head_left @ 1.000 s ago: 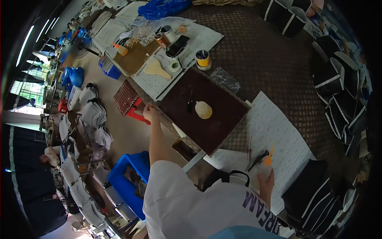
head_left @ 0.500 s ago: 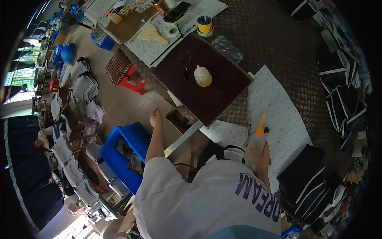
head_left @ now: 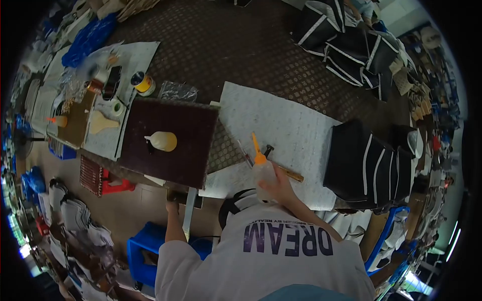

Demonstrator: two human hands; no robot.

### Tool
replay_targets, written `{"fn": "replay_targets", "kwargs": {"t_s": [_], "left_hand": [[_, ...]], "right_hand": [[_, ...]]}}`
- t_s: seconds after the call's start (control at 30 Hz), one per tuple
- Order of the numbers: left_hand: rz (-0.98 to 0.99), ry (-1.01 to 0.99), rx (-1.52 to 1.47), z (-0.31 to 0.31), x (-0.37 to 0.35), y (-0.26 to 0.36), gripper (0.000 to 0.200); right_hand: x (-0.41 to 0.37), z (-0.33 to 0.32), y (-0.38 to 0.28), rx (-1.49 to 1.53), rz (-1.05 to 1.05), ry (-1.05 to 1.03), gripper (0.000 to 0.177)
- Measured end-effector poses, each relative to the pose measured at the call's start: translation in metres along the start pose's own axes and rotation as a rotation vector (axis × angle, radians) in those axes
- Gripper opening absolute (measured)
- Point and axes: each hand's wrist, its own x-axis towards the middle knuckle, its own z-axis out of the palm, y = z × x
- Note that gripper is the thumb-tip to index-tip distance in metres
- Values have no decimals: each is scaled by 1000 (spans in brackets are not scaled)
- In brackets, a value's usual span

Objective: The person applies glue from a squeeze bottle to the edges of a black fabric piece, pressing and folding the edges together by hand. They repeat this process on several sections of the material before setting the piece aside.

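Note:
My right hand (head_left: 279, 186) is wrapped round a translucent squeeze bottle (head_left: 264, 173) with an orange nozzle pointing up and away from me. Just beyond it, on the white patterned sheet, lies a hammer (head_left: 292, 174) with a wooden handle, partly hidden by the bottle and hand. A thin pointed tool (head_left: 245, 154) rests left of the nozzle. My left hand (head_left: 172, 206) is low by the table's front, at a brown open box or drawer (head_left: 200, 201) beneath the dark board; its fingers are hard to make out. A second squeeze bottle (head_left: 164, 141), pale with yellowish contents, is on the dark board (head_left: 175, 168).
Black bags with white trim (head_left: 359, 168) stand at the right. A yellow tin (head_left: 142, 83), a tape roll (head_left: 118, 108) and a beige cut piece (head_left: 103, 122) are at the left. Below are a blue stool (head_left: 143, 246) and a red stool (head_left: 118, 185).
The view has swung right, bringing more of the black bags in. My left hand has moved to the box at the table's front. The bottle remains in my right hand.

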Motion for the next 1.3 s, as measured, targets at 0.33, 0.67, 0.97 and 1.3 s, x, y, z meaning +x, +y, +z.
{"fn": "replay_targets", "kwargs": {"t_s": [0.33, 0.67, 0.97, 1.3], "left_hand": [[-178, 110, 24, -24, -34, 44, 13], [404, 713, -172, -36, -63, 92, 14], [1464, 673, -482, -26, -231, 228, 17], [1729, -299, -48, 256, -612, 423, 54]], "right_hand": [[-6, -5, -2, 76, 126, 164, 73], [-23, -30, -11, 672, 150, 77, 70], [-106, -134, 9, 809, -253, 60, 82], [-244, -303, 74, 1137, -647, 673, 75]]}}
